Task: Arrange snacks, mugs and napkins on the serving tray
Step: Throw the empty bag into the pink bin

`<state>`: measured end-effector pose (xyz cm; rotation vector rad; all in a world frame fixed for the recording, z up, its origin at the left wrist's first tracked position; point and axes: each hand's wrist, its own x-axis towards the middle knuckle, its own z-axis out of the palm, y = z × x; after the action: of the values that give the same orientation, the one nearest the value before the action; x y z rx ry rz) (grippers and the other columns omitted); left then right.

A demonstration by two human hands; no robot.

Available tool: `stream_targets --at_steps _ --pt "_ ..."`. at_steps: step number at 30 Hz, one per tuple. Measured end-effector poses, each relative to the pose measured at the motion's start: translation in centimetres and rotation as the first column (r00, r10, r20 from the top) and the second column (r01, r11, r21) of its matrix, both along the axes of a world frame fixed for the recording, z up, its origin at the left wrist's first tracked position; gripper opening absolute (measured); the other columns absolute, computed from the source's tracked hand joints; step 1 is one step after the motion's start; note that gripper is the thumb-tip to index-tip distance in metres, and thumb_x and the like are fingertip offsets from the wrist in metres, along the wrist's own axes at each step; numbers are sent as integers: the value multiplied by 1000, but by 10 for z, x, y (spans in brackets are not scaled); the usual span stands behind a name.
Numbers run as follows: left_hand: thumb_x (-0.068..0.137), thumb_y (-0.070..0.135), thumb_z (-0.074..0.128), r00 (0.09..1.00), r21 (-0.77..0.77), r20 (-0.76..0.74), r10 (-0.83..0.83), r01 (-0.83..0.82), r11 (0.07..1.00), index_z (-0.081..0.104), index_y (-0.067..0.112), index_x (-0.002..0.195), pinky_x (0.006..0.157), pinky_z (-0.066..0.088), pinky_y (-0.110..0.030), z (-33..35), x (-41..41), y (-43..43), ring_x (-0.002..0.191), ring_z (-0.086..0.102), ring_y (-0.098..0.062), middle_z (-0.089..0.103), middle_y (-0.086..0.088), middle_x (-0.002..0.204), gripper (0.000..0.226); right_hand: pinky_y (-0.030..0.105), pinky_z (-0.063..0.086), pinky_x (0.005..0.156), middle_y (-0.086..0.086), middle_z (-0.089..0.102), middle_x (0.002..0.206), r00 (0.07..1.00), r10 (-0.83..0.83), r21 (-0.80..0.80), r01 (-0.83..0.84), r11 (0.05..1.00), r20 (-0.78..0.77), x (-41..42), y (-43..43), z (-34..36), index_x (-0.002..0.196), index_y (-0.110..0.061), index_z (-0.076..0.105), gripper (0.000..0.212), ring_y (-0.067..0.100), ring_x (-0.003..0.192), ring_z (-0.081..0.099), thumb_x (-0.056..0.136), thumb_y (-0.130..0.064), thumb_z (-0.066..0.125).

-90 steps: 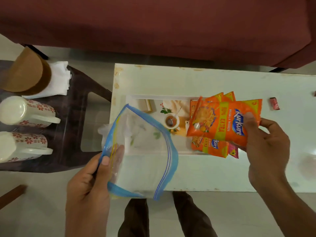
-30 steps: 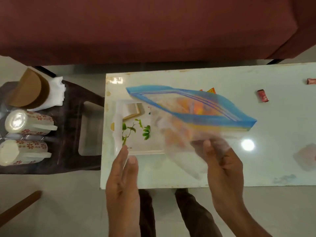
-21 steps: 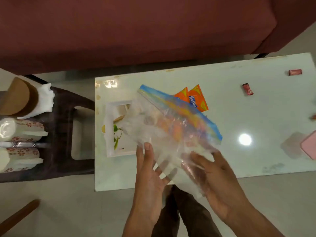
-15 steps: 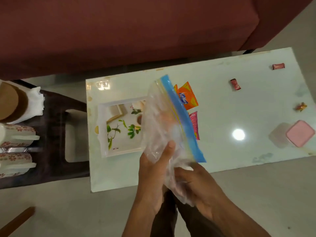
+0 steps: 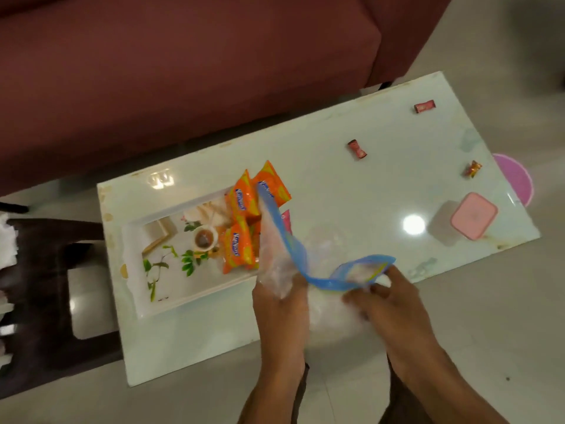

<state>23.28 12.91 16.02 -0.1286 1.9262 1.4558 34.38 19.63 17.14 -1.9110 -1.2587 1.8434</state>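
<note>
**Both hands on the zip bag, snacks piled on the tray**

Head cam, looking down. The white desk (image 5: pixel 336 185) runs at a slant, low on the left and high on the right. The tray (image 5: pixel 171 301) sits on its left part, long axis along the desk, with a leaf and teacup print. The orange snack packs (image 5: pixel 238 249) are heaped on the tray's right end, long axes roughly up and down in the picture, the top two poking out past the far rim. There's a pink pack (image 5: pixel 286 218) mostly hidden behind the bag.

The clear bag (image 5: pixel 324 249) with the blue zip strip is held just right of the tray, at the desk's near edge. The strip runs from the packs down to the hands, then curls back up to the right. Left hand (image 5: pixel 281 307) comes up from below, fingers clenched on the crumpled plastic. Right hand (image 5: pixel 388 298) is beside it, fingers pinching the strip's right end.

Further right on the desk: three wrapped candies (image 5: pixel 357 149) well apart and a pink-lidded box (image 5: pixel 474 215). Dark stool (image 5: pixel 46 270) off to the left, maroon sofa (image 5: pixel 183 71) behind.
</note>
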Motion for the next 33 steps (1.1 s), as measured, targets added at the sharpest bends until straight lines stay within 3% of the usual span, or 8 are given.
stream_targets --at_steps 2,6,9,13,22,27,31,33 --pt "81 11 77 933 -102 -279 -228 207 973 59 37 114 81 49 -10 -6 22 26 97 62 8 65 18 110 46 17 54 67 3 75 90 994 -94 34 96 995 -51 14 35 -5 109 -25 65 32 2 72 67 85 -5 57" --pt "80 22 80 673 -386 -499 -547 392 835 64 17 117 82 52 -22 -18 75 94 110 62 -16 59 0 128 41 35 49 89 -8 74 103 921 -213 -174 163 971 -325 53 107 -1 96 -34 75 24 11 101 68 87 -48 58" --pt "81 21 80 475 -499 -503 -722 523 691 64 13 122 79 54 -22 -24 122 154 116 57 -16 53 2 133 45 33 49 94 -21 67 113 975 7 -79 -25 997 -224 107 159 -6 112 -50 62 68 3 108 63 53 -82 65" --pt "82 18 79 133 -521 -590 -797 691 501 67 14 122 80 60 -35 -33 188 228 125 51 -24 52 -4 140 42 21 57 80 -18 70 108 994 50 176 -32 984 -99 182 229 -16 122 -39 57 52 -1 98 66 74 -41 77" --pt "88 53 61 783 -51 -310 -540 553 832 34 35 150 109 45 -29 -24 309 381 138 39 3 33 36 144 70 19 54 67 -9 72 87 782 -534 182 605 775 -322 277 358 -65 106 -24 61 26 7 80 71 84 -13 71" --pt "75 73 63 765 -68 68 -640 644 762 60 40 125 96 54 -33 -35 336 455 109 63 -4 67 21 116 60 2 39 54 -21 53 60 985 -151 642 168 748 -82 295 375 -82 83 -22 49 25 -12 60 56 88 -1 62" --pt "81 36 77 830 -44 24 -557 558 829 71 19 93 82 60 -40 -63 339 495 86 72 -20 76 -8 95 22 15 45 66 -3 68 97 981 178 509 -113 853 -81 326 406 -88 101 -9 60 23 3 85 61 79 -17 62" --pt "87 18 73 833 -41 -11 -553 552 833 69 15 96 85 59 -41 -82 337 510 93 70 -26 74 -13 102 10 11 47 75 -2 65 119 977 29 327 43 944 -213 343 421 -94 122 -15 58 41 5 106 60 83 -23 68"
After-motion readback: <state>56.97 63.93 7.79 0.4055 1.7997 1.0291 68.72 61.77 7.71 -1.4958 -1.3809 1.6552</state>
